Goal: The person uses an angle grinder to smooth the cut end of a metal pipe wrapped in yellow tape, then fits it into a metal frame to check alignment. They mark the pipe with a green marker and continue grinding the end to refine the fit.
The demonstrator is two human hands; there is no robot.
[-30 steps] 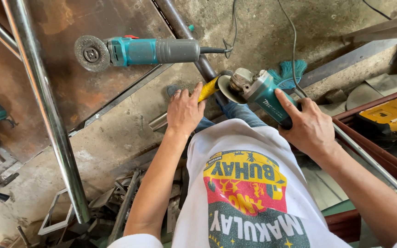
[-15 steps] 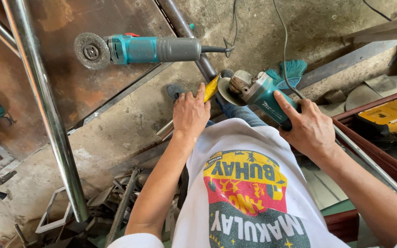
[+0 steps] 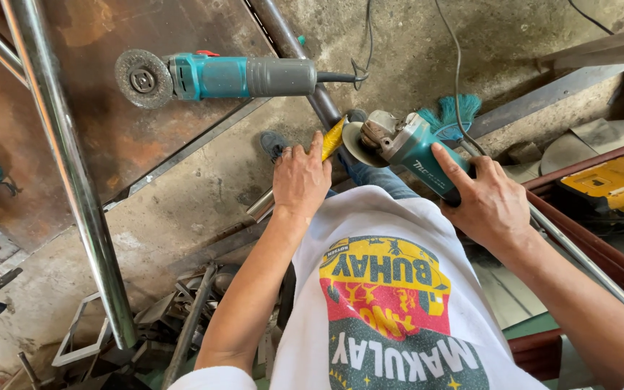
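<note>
A teal angle grinder with a grey metal disc guard point(image 3: 399, 144) sits over the person's knee, its disc end just beside a narrow yellow tool point(image 3: 334, 137). The right hand point(image 3: 489, 202) is wrapped shut round the grinder's teal body, index finger stretched along it. The left hand point(image 3: 301, 180) is curled closed round the lower end of the yellow tool, whose tip points at the disc; what kind of tool it is I cannot tell.

Below lies a rough, stained concrete floor point(image 3: 182, 209), and to the upper left a rusty brown steel plate point(image 3: 102, 137) lies flat on it. On that plate rests a second teal and grey angle grinder with a round wire wheel point(image 3: 225, 76), well apart from both hands, its black cord trailing right. A polished stainless steel pipe point(image 3: 74, 180) runs down the left side, and a darker steel pipe point(image 3: 305, 79) slants from the top toward the left hand. A heap of grey metal offcuts point(image 3: 160, 325) lies at the lower left. To the right, a yellow and black tool case point(image 3: 615, 184) sits in a dark red frame. Behind the held grinder, a teal-bristled brush point(image 3: 449, 115) lies on the floor.
</note>
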